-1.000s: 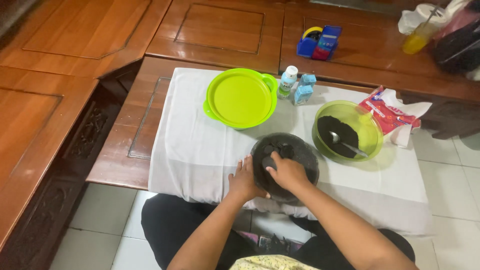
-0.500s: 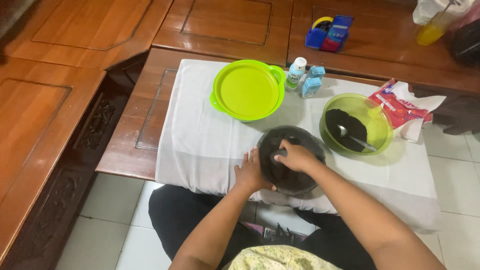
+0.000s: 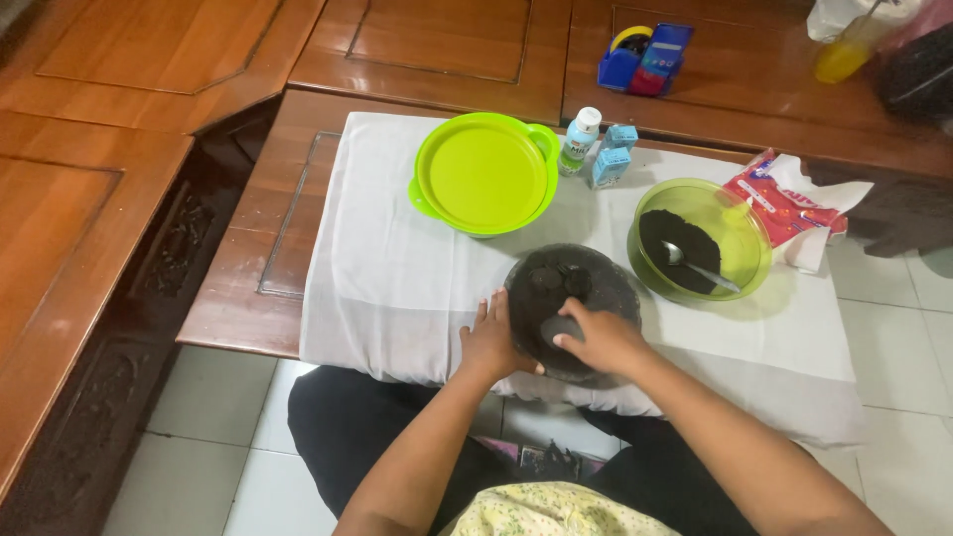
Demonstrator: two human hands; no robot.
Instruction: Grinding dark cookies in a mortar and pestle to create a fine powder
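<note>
A round dark stone mortar [image 3: 573, 285] sits on the white cloth [image 3: 397, 268] near the table's front edge, with dark lumps inside. My left hand [image 3: 493, 340] rests against its left rim, fingers spread on the outside. My right hand [image 3: 599, 337] is over the bowl, closed around a dark stone pestle [image 3: 558, 328] that presses down into it. To the right stands a clear green bowl [image 3: 703, 241] with dark powder and a metal spoon [image 3: 695, 266] in it.
A lime green lidded container [image 3: 485, 174] stands behind the mortar. A small white-capped bottle [image 3: 578, 139] and a pale blue box [image 3: 611, 159] sit beside it. A red and white packet [image 3: 789, 199] lies at the right. Wooden bench furniture surrounds the table.
My right hand has shifted from the mortar's upper middle to its lower right part with the pestle. My left hand stays on the rim. The view has drifted slightly.
</note>
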